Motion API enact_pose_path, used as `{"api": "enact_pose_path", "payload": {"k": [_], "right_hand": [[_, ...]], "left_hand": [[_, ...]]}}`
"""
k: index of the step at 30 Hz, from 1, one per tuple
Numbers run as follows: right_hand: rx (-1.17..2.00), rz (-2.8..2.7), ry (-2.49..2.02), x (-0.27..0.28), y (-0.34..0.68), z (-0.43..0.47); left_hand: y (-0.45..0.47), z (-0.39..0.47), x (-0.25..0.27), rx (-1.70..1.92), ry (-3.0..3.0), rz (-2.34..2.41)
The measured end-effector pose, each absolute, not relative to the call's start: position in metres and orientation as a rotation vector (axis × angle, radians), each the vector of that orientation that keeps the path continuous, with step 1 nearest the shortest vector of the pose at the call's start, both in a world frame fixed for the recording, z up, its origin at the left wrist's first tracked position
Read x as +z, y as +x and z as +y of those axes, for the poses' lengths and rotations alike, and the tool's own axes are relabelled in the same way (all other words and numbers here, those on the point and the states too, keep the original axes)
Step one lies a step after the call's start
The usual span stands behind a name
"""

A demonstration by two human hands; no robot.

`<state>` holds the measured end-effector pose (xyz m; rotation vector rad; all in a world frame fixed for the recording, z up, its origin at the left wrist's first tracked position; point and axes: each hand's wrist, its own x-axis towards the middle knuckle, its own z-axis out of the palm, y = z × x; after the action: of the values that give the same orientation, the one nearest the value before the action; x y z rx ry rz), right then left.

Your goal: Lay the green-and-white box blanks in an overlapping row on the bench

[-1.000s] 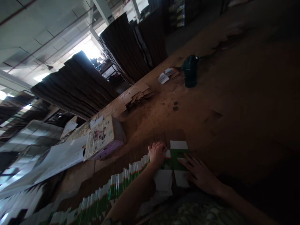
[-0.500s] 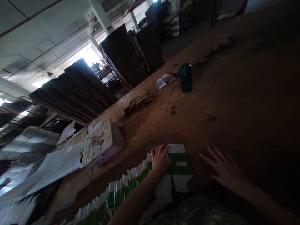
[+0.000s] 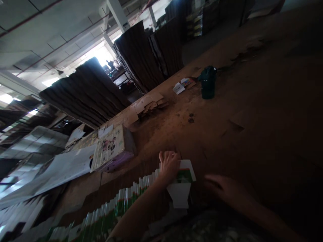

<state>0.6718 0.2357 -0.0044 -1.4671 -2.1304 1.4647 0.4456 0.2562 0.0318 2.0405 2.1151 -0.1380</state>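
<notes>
A flattened green-and-white printed carton (image 3: 183, 175) lies on the wooden workbench (image 3: 161, 129) at the near end of a row, its white flaps spread out. The left hand (image 3: 169, 164) is on its left edge, fingers curled over; whether they pinch it or merely press, I cannot tell. The right hand (image 3: 225, 188) sits just to the right, apart from the carton, thumb and fingers loosely parted around nothing (it is dim and blurred there). Leftward runs the long overlapping row of similar cartons (image 3: 121, 201), so many pieces seem already laid out, while this one's flaps are unfolded; how many remain cannot be seen. Beyond are a plastic-wrapped box (image 3: 111, 149), cardboard offcuts (image 3: 148, 105) and a dark green jug (image 3: 208, 84).
</notes>
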Motion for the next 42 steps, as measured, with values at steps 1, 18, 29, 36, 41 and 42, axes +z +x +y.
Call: {"api": "enact_pose_path", "payload": {"k": [1, 18, 29, 36, 41, 42], "right_hand": [[1.200, -2.077, -1.633, -0.023, 0.693, 0.240], [0.996, -2.438, -1.303, -0.082, 0.647, 0.212], [0.431, -2.463, -1.696, -0.097, 0.754, 0.239], [1.438, -2.086, -1.236, 0.025, 0.680, 0.255], [1.943, -2.040, -1.163, 0.038, 0.643, 0.239], [1.780, -2.109, -1.240, 0.021, 0.656, 0.239]], "left_hand": [[0.446, 0.254, 0.026, -0.173, 2.014, 2.099], [0.451, 0.246, 0.003, -0.049, 1.921, 2.137], [0.463, 0.242, -0.008, -0.149, 1.951, 2.049], [0.454, 0.255, 0.019, 0.056, 1.679, 2.069], [0.446, 0.259, 0.037, 0.019, 1.924, 2.220], [0.446, 0.257, 0.033, -0.038, 1.980, 2.196]]}}
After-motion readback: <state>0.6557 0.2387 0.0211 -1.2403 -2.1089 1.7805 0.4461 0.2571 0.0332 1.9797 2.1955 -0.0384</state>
